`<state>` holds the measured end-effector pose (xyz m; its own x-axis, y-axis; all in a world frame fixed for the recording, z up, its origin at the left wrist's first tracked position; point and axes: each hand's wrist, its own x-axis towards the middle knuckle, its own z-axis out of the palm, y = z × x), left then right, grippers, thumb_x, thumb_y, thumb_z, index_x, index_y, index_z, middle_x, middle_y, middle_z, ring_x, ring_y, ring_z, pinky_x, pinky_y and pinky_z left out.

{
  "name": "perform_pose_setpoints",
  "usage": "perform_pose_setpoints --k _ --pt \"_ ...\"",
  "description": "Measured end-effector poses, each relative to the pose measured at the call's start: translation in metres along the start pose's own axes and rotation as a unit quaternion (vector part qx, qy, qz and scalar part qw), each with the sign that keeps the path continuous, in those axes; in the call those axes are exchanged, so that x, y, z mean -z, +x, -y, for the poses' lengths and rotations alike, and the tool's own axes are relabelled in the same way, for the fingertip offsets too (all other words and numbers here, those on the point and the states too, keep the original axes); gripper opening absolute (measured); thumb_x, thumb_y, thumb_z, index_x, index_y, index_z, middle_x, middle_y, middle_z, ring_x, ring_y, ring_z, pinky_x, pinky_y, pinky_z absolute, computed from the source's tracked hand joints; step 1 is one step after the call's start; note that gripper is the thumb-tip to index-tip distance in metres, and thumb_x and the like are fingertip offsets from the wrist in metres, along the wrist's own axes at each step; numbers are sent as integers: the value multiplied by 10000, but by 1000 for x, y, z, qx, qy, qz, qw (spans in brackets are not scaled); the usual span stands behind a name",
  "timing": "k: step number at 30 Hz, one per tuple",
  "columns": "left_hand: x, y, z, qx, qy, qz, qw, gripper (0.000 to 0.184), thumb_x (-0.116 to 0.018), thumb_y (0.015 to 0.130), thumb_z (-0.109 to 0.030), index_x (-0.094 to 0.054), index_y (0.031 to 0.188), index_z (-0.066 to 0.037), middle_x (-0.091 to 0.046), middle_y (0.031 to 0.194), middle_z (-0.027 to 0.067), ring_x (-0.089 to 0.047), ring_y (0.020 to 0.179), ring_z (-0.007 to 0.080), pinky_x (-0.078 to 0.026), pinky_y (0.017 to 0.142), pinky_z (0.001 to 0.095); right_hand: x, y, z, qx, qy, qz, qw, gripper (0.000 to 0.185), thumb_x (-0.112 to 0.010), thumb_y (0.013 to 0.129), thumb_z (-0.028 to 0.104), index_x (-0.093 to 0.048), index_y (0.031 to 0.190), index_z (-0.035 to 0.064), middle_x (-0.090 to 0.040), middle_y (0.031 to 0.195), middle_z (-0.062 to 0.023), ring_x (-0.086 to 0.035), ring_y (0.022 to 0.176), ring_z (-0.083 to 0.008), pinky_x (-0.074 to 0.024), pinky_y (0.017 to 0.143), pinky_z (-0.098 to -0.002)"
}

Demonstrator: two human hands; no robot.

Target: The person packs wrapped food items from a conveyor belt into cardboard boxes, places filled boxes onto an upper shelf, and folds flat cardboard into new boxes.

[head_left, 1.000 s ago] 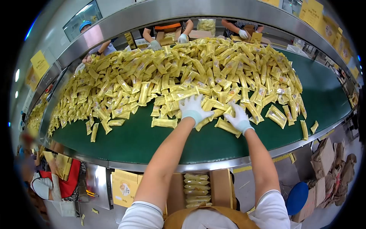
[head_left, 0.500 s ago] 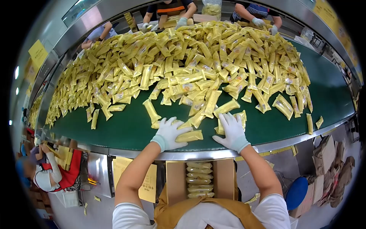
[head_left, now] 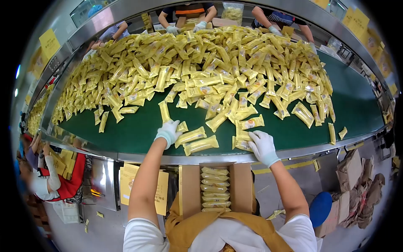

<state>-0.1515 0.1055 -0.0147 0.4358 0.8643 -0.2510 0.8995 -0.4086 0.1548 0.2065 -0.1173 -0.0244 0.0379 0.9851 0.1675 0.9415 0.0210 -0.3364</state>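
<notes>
My left hand (head_left: 168,132), white-gloved, closes around one end of a small yellow packet (head_left: 181,127) on the green belt (head_left: 138,136). Just to its right, two plump yellow packets (head_left: 201,145) lie slanted side by side. My right hand (head_left: 263,147), also gloved, has its fingers extended against the right ends of a few yellow packets (head_left: 242,143) lying one behind another. Below the belt's edge, in front of my body, an open cardboard box (head_left: 191,189) contains a column of yellow packets (head_left: 215,188).
A large heap of yellow packets (head_left: 201,63) covers the belt's far side. A metal rim (head_left: 294,153) edges the belt. Co-workers' gloved hands (head_left: 200,26) are behind the heap. Printed yellow cardboard (head_left: 142,189) stands at lower left; a blue stool (head_left: 320,209) and flattened brown cardboard (head_left: 352,174) are at right.
My left hand has moved left and away, off the near packets. My right hand has shifted right to the packets' ends. Packets between the hands now lie more separated. The view has shifted slightly.
</notes>
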Motion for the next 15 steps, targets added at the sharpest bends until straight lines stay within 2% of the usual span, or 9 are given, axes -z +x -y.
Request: perform_pose_setpoints --k 1,4,5,9,10,12,13,14,15 --pt "0 2 2 19 10 10 1000 547 -692 891 -329 -547 1401 -193 -584 1327 110 -571 1227 329 -502 987 421 2 4 0 11 -31 -30 999 378 -641 909 278 -625 1242 99 -636 1197 -84 -597 1096 -303 -426 965 -447" --pt "3 1 0 48 -28 -2 998 515 -698 889 -312 -574 1373 -187 -588 1316 115 -565 1236 325 -502 992 420 -11 21 -20 6 31 9 999 370 -636 915 281 -625 1239 101 -642 1177 -108 -605 1045 -337 -432 962 -450" --pt "1 -2 -1 38 -59 -30 997 503 -698 890 -298 -581 1359 -155 -594 1280 132 -581 1189 341 -504 981 423 -8 25 -23 13 15 24 1000 371 -657 903 248 -625 1241 98 -642 1153 -135 -605 1032 -371 -458 937 -441" --pt "17 -23 -22 -122 -121 -121 978 512 -687 898 -308 -570 1349 -95 -598 1211 169 -598 1080 390 -501 950 438 26 35 -3 -38 55 6 998 382 -703 865 178 -634 1229 85 -621 1079 -166 -599 1040 -379 -498 905 -429" --pt "27 -33 -34 -144 -147 -114 972 522 -706 886 -297 -574 1341 -78 -596 1175 184 -585 1059 394 -496 938 421 36 32 2 -26 73 25 997 387 -707 862 187 -633 1227 83 -617 1080 -169 -599 1038 -378 -497 910 -430" --pt "31 -40 -50 -164 -102 -61 979 533 -701 890 -327 -563 1355 -104 -594 1179 169 -584 1072 385 -495 932 426 50 24 7 -3 106 63 992 398 -716 855 205 -630 1224 81 -608 1083 -175 -600 1036 -376 -494 920 -432" --pt "18 -34 -52 -166 -42 -42 984 563 -708 877 -376 -562 1362 -132 -596 1180 155 -582 1094 367 -491 935 439 43 21 8 -11 61 118 991 422 -735 836 226 -626 1219 86 -600 1103 -173 -599 1042 -373 -489 933 -426" --pt "5 -29 -55 -155 10 -16 988 595 -713 863 -423 -559 1369 -153 -596 1196 139 -578 1113 357 -487 952 447 21 14 1 9 48 124 991 428 -763 805 237 -633 1184 86 -598 1111 -162 -602 1048 -361 -487 939 -423" --pt "-1 -26 -55 -131 -20 -13 991 601 -713 854 -439 -572 1351 -133 -602 1195 146 -580 1113 357 -488 959 443 7 10 3 16 -3 126 992 423 -773 794 235 -634 1166 90 -597 1113 -159 -603 1054 -355 -487 942 -425"
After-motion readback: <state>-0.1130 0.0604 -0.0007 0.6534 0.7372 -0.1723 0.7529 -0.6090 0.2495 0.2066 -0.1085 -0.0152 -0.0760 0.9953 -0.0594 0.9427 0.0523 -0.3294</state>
